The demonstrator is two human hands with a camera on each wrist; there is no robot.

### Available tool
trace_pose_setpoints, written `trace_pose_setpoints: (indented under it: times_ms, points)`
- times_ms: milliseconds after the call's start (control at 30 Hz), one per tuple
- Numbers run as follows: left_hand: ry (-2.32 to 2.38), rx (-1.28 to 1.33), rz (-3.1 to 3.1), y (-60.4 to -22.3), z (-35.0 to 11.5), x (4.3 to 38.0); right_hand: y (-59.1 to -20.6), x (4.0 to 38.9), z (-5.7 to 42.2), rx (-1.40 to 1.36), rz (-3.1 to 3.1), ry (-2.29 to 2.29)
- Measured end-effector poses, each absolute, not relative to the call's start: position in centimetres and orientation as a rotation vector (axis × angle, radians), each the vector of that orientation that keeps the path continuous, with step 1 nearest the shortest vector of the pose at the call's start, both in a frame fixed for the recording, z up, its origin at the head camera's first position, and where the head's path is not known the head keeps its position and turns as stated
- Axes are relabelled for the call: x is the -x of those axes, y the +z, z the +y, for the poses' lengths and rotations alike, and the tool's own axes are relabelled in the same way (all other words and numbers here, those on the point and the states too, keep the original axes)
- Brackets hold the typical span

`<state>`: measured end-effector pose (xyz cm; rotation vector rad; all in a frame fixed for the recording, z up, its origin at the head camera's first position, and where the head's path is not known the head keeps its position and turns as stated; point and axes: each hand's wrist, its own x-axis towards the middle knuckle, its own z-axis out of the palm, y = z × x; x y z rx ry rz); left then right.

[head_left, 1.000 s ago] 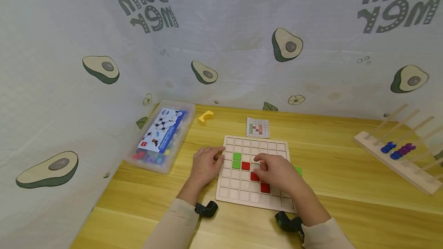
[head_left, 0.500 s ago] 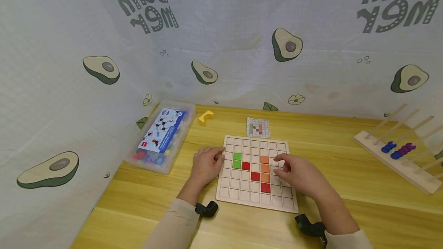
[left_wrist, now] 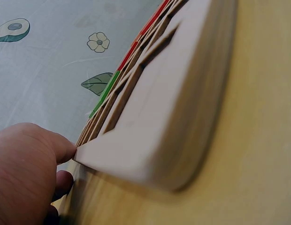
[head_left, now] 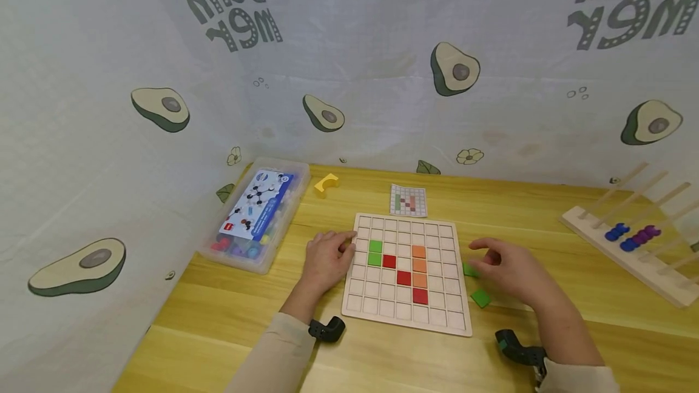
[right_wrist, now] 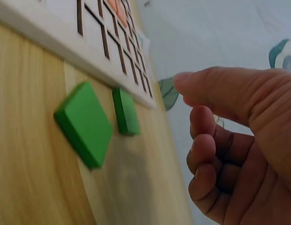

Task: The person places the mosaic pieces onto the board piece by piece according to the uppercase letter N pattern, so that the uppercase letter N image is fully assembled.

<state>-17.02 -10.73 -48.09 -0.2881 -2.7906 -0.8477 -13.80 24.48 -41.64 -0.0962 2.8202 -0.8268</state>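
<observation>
A wooden grid board (head_left: 377,305) lies on the table, bearing two green tiles (head_left: 375,252), several red tiles (head_left: 403,278) and several orange tiles (head_left: 418,265) in its cells. My left hand (head_left: 326,259) rests by the board's left edge. In the left wrist view a fingertip (left_wrist: 65,149) touches the board's corner. My right hand (head_left: 510,267) hovers right of the board with loosely bent fingers and nothing in them. Below it lie two loose green tiles, one flat and whole in view (head_left: 481,298), the other (head_left: 471,270) partly covered by the fingers.
Behind the board lies a small pattern card (head_left: 408,201). A yellow arch-shaped block (head_left: 326,183) and a clear plastic case (head_left: 256,205) of coloured pieces stand at the back left. To the right is a wooden peg rack (head_left: 628,256) with blue and purple beads.
My right hand has moved right, off the board to above the loose green tiles. That uncovered the orange tiles in the grid. My left hand has stayed at the edge.
</observation>
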Motion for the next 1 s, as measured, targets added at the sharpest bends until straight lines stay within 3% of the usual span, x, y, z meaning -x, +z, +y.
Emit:
trace_pose_setpoints:
  times_ms: [1000]
  points:
    - [-0.854,0.279,-2.814,-48.1,-10.7,17.0,-44.1,14.2,27.4,0.232,2.739,-0.865]
